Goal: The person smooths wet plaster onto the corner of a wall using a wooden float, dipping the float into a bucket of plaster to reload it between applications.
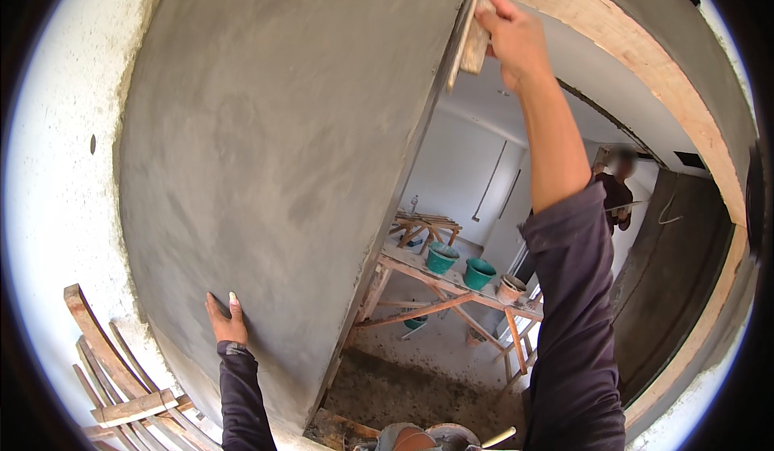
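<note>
My right hand (518,44) is raised high and closed round the handle of a wooden plasterer's float (476,36). The float's long thin face stands against the upright edge of the grey plastered wall (282,128), beside the opening. Lower down on the left, my left hand (227,322) rests against the same grey surface with fingers and thumb apart, holding nothing. The plaster looks smooth, with some darker patches.
Through the opening, green buckets (479,274) stand on a wooden trestle platform (419,266). A co-worker (616,193) is farther back at right. Pale boards (645,56) line the opening's far side. Timber pieces (133,407) lean at lower left; a container (450,433) sits at the lower edge.
</note>
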`<state>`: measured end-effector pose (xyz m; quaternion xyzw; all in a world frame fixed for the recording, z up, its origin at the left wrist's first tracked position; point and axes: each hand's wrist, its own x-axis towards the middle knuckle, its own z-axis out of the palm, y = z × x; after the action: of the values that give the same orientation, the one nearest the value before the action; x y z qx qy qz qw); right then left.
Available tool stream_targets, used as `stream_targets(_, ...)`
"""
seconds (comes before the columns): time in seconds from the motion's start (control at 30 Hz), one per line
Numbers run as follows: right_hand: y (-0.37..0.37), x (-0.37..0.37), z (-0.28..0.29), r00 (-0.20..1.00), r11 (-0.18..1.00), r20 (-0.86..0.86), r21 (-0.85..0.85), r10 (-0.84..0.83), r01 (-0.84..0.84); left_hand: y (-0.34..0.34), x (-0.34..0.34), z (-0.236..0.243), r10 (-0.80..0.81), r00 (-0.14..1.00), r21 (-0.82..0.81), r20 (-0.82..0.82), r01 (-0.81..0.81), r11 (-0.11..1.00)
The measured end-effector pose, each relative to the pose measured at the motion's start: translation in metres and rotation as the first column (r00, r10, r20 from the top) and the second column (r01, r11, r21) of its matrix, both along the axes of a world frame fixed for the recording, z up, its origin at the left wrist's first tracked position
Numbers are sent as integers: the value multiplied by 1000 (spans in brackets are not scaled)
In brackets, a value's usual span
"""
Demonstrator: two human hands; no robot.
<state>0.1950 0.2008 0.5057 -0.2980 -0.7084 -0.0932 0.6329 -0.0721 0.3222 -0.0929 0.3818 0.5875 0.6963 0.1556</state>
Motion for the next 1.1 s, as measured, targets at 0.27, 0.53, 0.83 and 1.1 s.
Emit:
stream_targets(0.27, 31, 20, -135, 961, 979, 186, 47, -204, 199, 0, -3, -2, 38, 999, -16, 0, -38, 999)
stream_targets(0.53, 28, 26, -75, 1000, 995, 4, 102, 7, -8, 4, 1, -4, 21, 1000, -1, -13, -21, 1000)
stream_targets(0.83, 11, 10, 8, 995, 992, 93, -117, -44, 55, -1, 0, 0, 18, 1000, -32, 11, -17, 999)
stream_targets(1.1, 25, 38, -97, 996, 997, 53, 37, -72, 71, 1, 1, -3, 24, 1000, -33, -13, -25, 999)
